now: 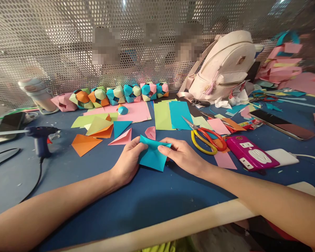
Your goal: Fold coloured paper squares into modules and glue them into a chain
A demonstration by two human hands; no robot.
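Observation:
A blue sheet of paper (154, 157) is held up between both hands, just above the table, its top edge bent over. My left hand (128, 159) pinches its left side, thumb on the front. At the upper right corner my right hand (182, 154) grips it the same way; the fingers behind the paper are hidden. Beyond the hands lie a small folded pink piece (150, 133), a pink folded triangle (121, 137), a blue triangle (121, 127) and an orange folded piece (85, 144). Scissors (203, 138) with red and yellow handles rest right of my right hand.
Several folded paper balls (115, 95) line the back by a perforated metal screen (68, 52). A glue gun (42, 140) stands left with its cable. Rightward are a magenta power strip (252, 152), a phone (282, 124) and a backpack (223, 70). Green sheets (161, 117) lie mid-table.

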